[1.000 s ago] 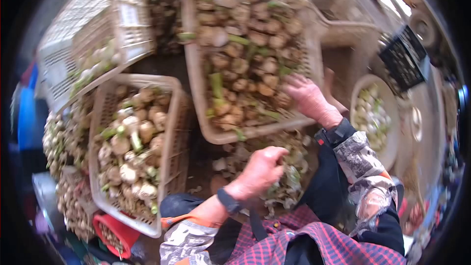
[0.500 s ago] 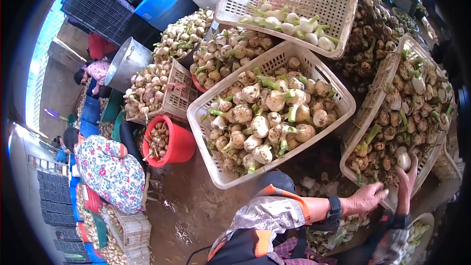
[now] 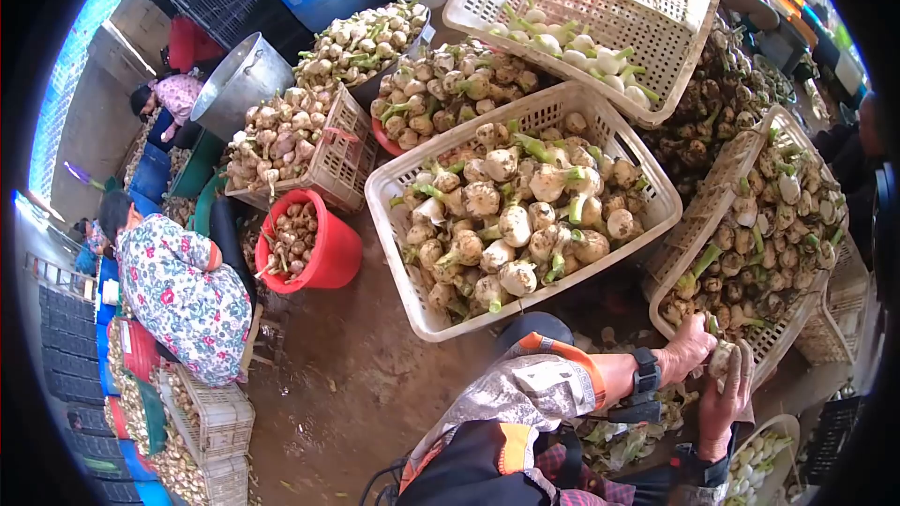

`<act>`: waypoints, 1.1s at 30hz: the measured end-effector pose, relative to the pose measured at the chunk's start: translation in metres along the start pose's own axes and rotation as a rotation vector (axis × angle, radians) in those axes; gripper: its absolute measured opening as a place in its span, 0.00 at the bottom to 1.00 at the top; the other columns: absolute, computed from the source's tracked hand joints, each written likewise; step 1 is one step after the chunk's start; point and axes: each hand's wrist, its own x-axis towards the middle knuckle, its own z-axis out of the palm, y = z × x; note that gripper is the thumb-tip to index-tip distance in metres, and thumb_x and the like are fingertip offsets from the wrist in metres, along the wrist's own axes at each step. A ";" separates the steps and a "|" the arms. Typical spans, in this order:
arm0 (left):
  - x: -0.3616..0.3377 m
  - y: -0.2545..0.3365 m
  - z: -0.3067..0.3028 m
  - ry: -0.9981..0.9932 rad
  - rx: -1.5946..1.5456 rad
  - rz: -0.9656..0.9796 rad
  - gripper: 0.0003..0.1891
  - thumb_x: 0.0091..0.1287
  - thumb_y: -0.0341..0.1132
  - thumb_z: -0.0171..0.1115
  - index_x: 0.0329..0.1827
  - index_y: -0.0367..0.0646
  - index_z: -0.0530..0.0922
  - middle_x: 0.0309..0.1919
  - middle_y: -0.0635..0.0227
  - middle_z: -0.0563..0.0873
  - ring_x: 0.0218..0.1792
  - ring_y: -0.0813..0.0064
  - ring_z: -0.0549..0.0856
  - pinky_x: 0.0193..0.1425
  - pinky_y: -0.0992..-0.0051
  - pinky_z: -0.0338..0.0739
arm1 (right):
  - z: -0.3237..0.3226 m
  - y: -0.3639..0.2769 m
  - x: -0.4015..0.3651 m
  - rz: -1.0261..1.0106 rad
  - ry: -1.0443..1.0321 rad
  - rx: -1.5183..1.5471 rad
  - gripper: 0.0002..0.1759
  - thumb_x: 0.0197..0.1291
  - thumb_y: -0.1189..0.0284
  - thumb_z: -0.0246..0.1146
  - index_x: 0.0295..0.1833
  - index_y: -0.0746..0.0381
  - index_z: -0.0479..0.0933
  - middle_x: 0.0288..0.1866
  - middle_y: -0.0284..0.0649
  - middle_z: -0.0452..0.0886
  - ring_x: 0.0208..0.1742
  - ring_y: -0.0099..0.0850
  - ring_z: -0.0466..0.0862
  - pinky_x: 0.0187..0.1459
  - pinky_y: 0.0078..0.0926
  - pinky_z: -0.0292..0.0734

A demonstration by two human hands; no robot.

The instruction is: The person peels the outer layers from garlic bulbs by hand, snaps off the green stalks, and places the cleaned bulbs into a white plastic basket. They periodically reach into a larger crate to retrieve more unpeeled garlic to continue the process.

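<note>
Beside crates [image 3: 692, 242], right fingers [image 3: 735, 377] curl around a bulb [image 3: 721, 359].

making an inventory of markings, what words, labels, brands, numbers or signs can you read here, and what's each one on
No text can be read.
Dark wristband: face too small to read.
Patterned sleeve: small marks, too blurred to tell whether they are letters.
Red bucket: no lettering visible.
</note>
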 end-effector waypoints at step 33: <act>-0.012 0.018 0.011 0.014 0.203 0.146 0.05 0.54 0.27 0.63 0.21 0.41 0.80 0.17 0.73 0.79 0.24 0.83 0.75 0.30 0.73 0.71 | 0.009 0.013 0.016 0.871 -0.198 0.705 0.28 0.71 0.54 0.52 0.58 0.69 0.72 0.52 0.42 0.79 0.51 0.30 0.79 0.53 0.31 0.75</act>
